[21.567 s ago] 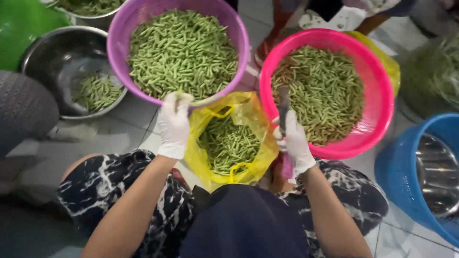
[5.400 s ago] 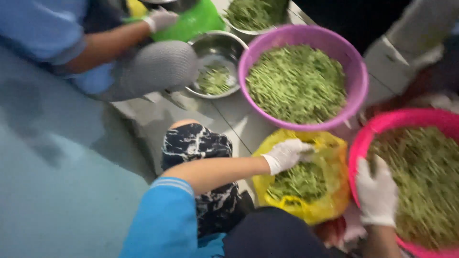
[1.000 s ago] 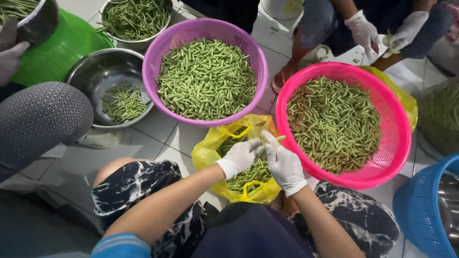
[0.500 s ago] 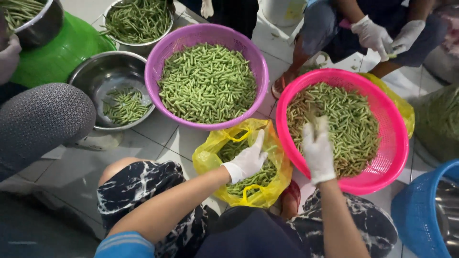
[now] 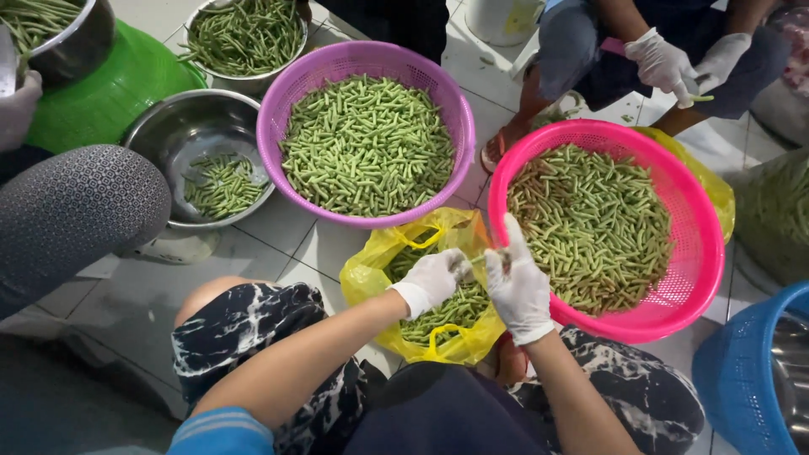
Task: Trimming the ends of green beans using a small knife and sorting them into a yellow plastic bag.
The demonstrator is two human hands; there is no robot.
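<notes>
Bean (image 5: 482, 257) is pinched between both gloved hands above the yellow bag (image 5: 371, 271), a thin green pod spanning the small gap from the left hand (image 5: 434, 280) to the right hand (image 5: 516, 286). The left fingers are curled together on one end; the right fingers close on the other, index raised toward 12 o'clock, though whether a blade sits in that grip cannot be told. To do this well, the person would likely keep both hands low over the bag so trimmings drop onto the scraps inside, grip close to the tip so little pod is wasted, and hold the wrists steady. At 3 o'clock from the hands sits the pink basket (image 5: 699, 278) of beans, touching the bag's side; at 11 o'clock the purple basket (image 5: 274, 109), also full. Farther off at 10 o'clock a steel bowl (image 5: 160, 126) holds a few pieces. Another person's gloved hands (image 5: 683, 63) work at 1 o'clock, well apart.
</notes>
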